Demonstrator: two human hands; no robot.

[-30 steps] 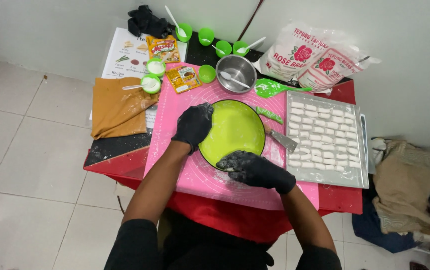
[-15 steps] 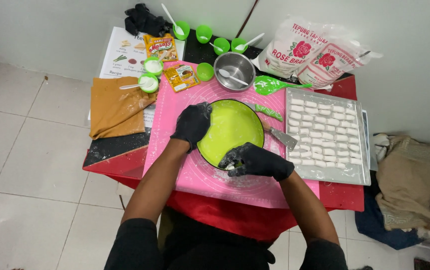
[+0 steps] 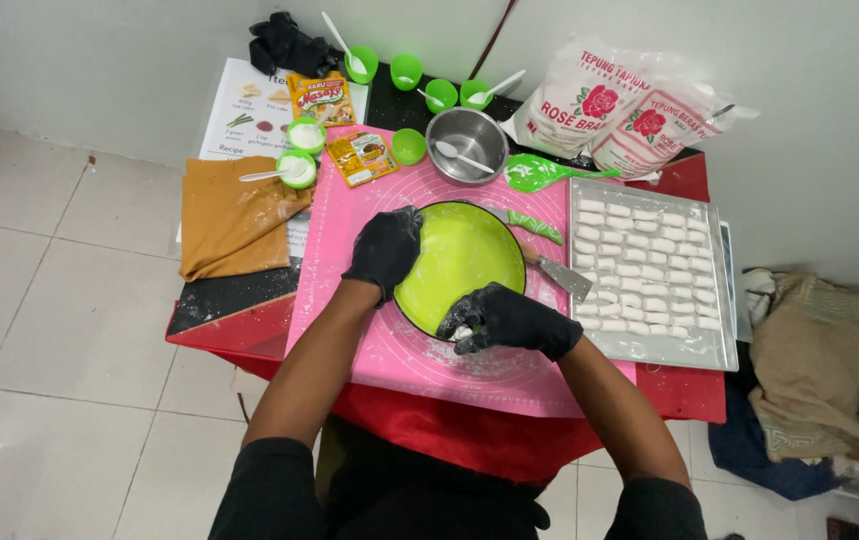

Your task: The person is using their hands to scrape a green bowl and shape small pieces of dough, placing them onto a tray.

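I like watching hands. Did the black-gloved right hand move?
Barely. The black-gloved right hand stays at the near rim of the round green bowl, its fingers curling in a little.

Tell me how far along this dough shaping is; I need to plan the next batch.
Done: the metal tray holds rows of white dough pieces, nearly full. In hand: the left hand steadies the rim of the green bowl, while the right hand pinches a small white bit at its near edge. Left: the bowl looks almost empty, only a thin smear showing, so little dough seems to remain.
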